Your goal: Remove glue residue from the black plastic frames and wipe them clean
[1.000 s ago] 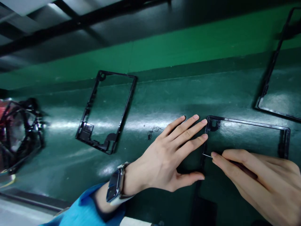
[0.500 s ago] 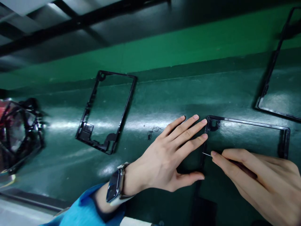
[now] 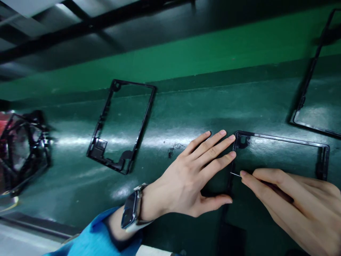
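A black rectangular plastic frame (image 3: 282, 137) lies on the green work surface under my hands. My left hand (image 3: 194, 174) rests with its fingers spread, the fingertips touching the frame's left side near the corner. Closed around a slim tool (image 3: 236, 174) is my right hand (image 3: 293, 202). Only the tool's thin metal tip and part of a dark handle show, so its exact kind is unclear. The tip meets the inner edge of the frame's left side, between my left thumb and fingers. My right hand hides part of the frame.
Another black frame (image 3: 145, 122) lies left of my hands, and a third frame (image 3: 306, 85) sits at the upper right. Several frames are piled (image 3: 23, 153) at the far left. Dark thin shavings (image 3: 174, 149) lie beside my left hand. A dark rail (image 3: 106, 26) crosses the back.
Almost nothing differs. The whole view has shifted very slightly; both hands and the tool tip keep nearly the same place on the frame.
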Demonstrator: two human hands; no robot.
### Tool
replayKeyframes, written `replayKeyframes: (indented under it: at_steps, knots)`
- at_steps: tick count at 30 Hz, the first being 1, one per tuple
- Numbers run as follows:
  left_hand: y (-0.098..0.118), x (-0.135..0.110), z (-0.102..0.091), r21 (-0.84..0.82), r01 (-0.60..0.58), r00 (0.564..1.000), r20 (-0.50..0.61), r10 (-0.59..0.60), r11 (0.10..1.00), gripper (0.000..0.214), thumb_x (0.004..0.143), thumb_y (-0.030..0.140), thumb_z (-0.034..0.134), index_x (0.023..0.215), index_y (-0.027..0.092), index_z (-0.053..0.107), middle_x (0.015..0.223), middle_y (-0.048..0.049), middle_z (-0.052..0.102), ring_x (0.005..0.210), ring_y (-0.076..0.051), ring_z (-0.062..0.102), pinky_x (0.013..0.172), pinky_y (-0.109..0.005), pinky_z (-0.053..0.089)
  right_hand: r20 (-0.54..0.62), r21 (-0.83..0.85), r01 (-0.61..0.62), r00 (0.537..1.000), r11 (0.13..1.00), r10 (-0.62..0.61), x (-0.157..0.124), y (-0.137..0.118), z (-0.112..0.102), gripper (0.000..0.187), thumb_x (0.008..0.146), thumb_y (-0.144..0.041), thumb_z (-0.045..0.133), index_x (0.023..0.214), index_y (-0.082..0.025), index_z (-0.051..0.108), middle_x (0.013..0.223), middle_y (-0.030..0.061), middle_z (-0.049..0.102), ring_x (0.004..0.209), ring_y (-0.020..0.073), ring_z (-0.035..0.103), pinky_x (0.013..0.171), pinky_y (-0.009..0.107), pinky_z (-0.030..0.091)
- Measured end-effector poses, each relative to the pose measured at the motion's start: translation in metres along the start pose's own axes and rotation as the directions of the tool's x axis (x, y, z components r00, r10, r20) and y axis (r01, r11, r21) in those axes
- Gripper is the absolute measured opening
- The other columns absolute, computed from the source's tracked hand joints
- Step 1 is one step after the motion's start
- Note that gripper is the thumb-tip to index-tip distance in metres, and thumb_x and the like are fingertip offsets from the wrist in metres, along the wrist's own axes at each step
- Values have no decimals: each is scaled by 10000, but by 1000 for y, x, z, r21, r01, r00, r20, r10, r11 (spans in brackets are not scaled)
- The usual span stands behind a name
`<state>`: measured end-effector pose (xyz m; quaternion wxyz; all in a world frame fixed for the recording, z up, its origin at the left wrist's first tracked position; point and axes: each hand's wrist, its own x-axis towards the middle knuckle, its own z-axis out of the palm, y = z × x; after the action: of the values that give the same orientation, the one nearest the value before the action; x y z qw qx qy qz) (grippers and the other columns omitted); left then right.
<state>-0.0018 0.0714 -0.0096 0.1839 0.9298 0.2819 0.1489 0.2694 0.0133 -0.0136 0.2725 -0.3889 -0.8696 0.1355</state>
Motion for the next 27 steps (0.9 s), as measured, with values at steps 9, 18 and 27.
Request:
replayKeyframes:
  at_steps: [9,18,27]
  knots:
    - [-1,1,0,3,-3,1000,5,3,1000,795,968,594,728,1517,59,518,1702,-214,435,1664,-330,297,1371,-535,245,-4,13,25,1000,1000,-25,0,0,1,356,1086,-44,408,1307,-111,680,1163,92,739,922,162,735,818,301,578]
    - [2,2,-4,-38,-13,1000,20,14,999,680,909,315,682,1518,56,526,1678,-169,487,1658,-329,310,1375,-554,248,-33,-52,-258,966,965,256,24,19,-9,71,1134,-266,532,1171,-223,575,1067,26,698,658,107,627,561,275,443]
    - [3,0,-21,-19,-27,997,-69,26,999,403,942,109,689,1338,183,670,1286,-86,792,1236,-262,693,1036,-462,555,35,-115,3,999,993,1,46,30,3,145,1051,-178,524,1015,-190,664,1011,19,654,560,114,482,478,304,240]
